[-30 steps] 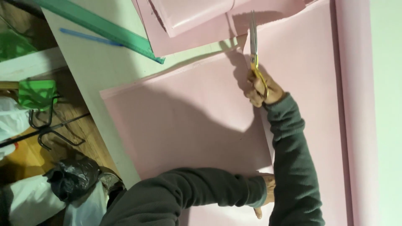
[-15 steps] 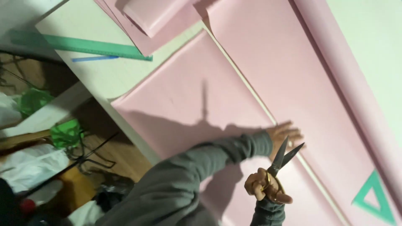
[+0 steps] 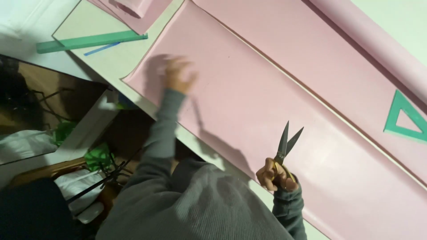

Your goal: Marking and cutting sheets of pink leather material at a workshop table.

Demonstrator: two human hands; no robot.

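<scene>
Head view, right hand gripping open-bladed scissors

Sheet material: plain pink, no pattern, covering most of the tabletop, which is pale cream. Scissors: dark grey blades, yellow handles. Long ruler near the tabletop's far left corner: green. Pencil beside it: blue. Set square at the right edge: green. Sleeves: grey.
</scene>
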